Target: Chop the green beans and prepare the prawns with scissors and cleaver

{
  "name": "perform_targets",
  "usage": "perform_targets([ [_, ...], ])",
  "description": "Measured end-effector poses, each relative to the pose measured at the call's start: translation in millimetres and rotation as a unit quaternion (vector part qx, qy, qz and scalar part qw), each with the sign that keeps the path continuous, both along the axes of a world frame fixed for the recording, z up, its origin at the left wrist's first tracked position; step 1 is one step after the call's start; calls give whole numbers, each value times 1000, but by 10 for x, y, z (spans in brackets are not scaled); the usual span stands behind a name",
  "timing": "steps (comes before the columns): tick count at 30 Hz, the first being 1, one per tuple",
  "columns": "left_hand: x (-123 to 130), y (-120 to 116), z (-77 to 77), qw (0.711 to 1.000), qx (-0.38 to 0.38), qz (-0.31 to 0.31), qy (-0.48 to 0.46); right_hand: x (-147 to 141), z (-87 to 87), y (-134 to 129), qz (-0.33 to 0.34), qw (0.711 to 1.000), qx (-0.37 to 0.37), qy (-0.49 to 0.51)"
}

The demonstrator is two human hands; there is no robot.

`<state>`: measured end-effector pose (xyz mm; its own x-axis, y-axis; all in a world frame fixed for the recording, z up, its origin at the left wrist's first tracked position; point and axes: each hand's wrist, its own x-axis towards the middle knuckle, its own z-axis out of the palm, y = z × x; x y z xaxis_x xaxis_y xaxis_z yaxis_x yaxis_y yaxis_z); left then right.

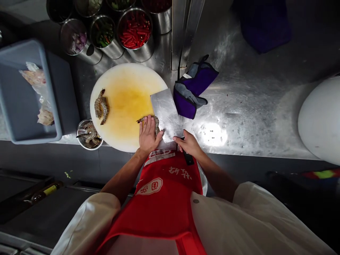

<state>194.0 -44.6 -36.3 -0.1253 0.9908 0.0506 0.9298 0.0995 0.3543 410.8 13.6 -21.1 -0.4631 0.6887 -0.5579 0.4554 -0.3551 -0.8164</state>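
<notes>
My left hand (148, 136) lies over a raw shrimp (156, 122) near the front right of the round white cutting board (122, 140), holding it down. Its fingers are stretched out over the shrimp and hide part of it; the thumb is apart. In my right hand (188, 143) is a cleaver (167, 113), gripped where the black handle meets the blade. The broad blade lies over the board's right edge, its left side close to the shrimp. Two more shrimp (101, 107) rest together at the board's left side.
A metal bowl of shrimp (90, 134) stands left of the board, beside a grey bin (57, 106) with plastic bags inside. Several steel canisters (140, 51) hold chillies and other vegetables behind. Purple cloth mitts (195, 86) lie right of the board, and a white rounded object (322, 120) stands far right.
</notes>
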Motion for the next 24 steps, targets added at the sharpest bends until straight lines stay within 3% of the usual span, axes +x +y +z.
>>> perform_targets([
  [9,-15,-13,2,1000,6,-18,-5,110,107,181,52,998,11,-26],
  [24,-13,-7,4,1000,-3,-8,-10,192,117,413,122,992,21,-23],
])
